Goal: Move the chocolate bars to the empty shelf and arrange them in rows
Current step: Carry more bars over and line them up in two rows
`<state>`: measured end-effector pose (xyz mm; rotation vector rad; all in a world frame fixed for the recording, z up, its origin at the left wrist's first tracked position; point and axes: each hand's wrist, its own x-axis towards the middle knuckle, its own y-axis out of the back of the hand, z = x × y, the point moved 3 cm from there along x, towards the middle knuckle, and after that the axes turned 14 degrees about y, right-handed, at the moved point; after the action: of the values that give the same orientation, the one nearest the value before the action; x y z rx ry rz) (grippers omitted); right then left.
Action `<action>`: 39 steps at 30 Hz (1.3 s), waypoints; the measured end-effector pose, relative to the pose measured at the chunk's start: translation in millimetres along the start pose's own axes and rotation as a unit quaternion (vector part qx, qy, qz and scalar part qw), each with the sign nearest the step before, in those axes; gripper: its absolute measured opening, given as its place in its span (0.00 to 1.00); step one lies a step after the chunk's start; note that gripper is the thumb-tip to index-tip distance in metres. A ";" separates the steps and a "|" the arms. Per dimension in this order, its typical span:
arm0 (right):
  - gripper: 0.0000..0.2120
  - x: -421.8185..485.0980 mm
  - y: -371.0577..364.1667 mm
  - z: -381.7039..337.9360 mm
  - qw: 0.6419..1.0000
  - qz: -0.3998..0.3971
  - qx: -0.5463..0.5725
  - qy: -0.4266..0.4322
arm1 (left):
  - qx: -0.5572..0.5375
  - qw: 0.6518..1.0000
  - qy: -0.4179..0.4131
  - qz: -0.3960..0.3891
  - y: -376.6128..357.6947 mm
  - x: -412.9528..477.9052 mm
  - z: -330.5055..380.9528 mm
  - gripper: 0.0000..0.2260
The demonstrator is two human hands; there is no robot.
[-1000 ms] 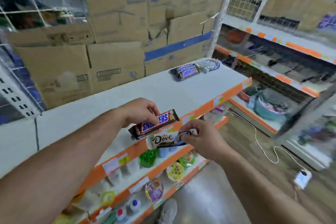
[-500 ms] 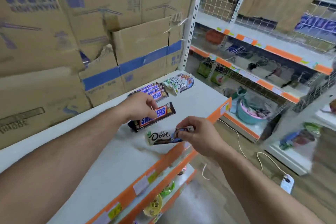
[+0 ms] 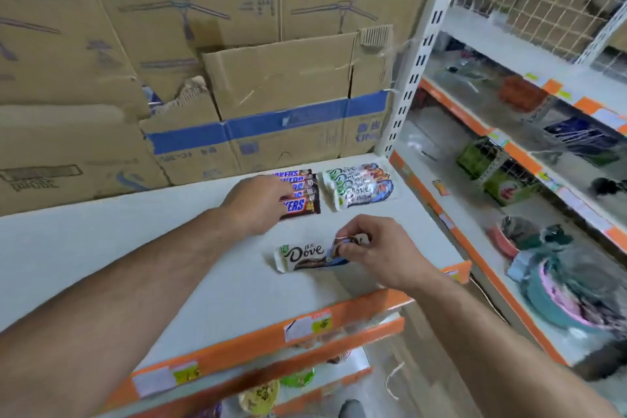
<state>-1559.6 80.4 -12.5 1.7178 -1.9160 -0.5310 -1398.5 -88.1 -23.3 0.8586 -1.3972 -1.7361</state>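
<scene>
On the white shelf [image 3: 152,258], near its back right corner, lie a row of Snickers bars [image 3: 300,181] and a row of white Dove bars [image 3: 359,188] side by side. My left hand [image 3: 254,204] holds the left end of a Snickers bar [image 3: 300,207], which lies at the front of the Snickers row. My right hand [image 3: 383,253] pinches the right end of a single Dove bar [image 3: 302,256]. This bar lies flat on the shelf in front of both rows, apart from them.
Stacked cardboard boxes [image 3: 271,78] form a wall behind the shelf. Its front edge carries an orange price strip [image 3: 271,339], with stocked lower shelves below. To the right stand wire-backed shelves [image 3: 543,112] holding goods, and a cord [image 3: 393,380] lies on the floor.
Both hands have moved forward to the shelf's back right corner. The Snickers bar now lies at the front of its row, and the Dove bar has come down onto the shelf.
</scene>
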 end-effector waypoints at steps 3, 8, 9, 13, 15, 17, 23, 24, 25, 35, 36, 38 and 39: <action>0.06 4.5 18.5 14.0 0.999 -0.032 0.004 0.024 | 0.000 0.998 0.035 0.052 -5.0 -7.2 6.3 0.12; 0.04 8.1 33.6 32.7 0.994 -0.085 0.023 0.059 | 0.005 0.993 0.067 0.093 -17.5 -23.2 15.9 0.16; 0.05 8.3 35.1 35.1 0.993 -0.093 0.024 0.063 | 0.007 0.993 0.071 0.094 -19.2 -24.6 17.5 0.17; 0.04 9.5 38.5 45.3 0.992 -0.106 0.019 0.065 | 0.033 0.990 0.082 0.109 -22.5 -25.7 23.6 0.15; 0.04 10.8 38.8 48.8 0.992 -0.110 0.016 0.066 | 0.055 0.988 0.092 0.115 -24.9 -27.3 25.3 0.15; 0.03 12.2 38.8 52.0 0.992 -0.112 0.011 0.064 | 0.074 0.985 0.104 0.118 -27.4 -30.1 27.8 0.16; 0.04 18.4 57.3 70.4 0.996 -0.079 0.018 0.034 | -0.063 0.982 0.063 0.168 -37.6 -58.7 44.2 0.14; 0.04 20.7 63.9 76.0 0.998 -0.065 0.011 0.023 | -0.076 0.985 0.047 0.145 -42.6 -64.2 45.9 0.15; 0.05 23.3 70.5 81.9 0.999 -0.049 0.006 0.013 | -0.074 0.990 0.031 0.119 -48.7 -69.0 47.3 0.16; 0.06 65.0 84.7 103.6 0.995 0.030 -0.092 -0.007 | -0.059 0.993 0.013 0.100 -60.6 -78.8 51.2 0.22; 0.06 67.2 83.1 103.8 0.992 0.034 -0.117 -0.006 | -0.060 0.993 0.014 0.099 -61.1 -79.0 51.2 0.22; 0.08 67.4 79.8 103.6 0.976 0.048 -0.211 0.010 | -0.063 0.993 0.017 0.098 -61.7 -78.8 51.3 0.21; 0.11 66.2 78.0 103.0 0.964 0.058 -0.259 0.032 | -0.063 0.993 0.017 0.099 -61.7 -78.5 51.3 0.21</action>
<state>-1688.5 19.8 -40.3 1.2629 -1.6308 -0.8351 -1410.7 13.0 -70.4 0.6558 -1.2890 -1.6310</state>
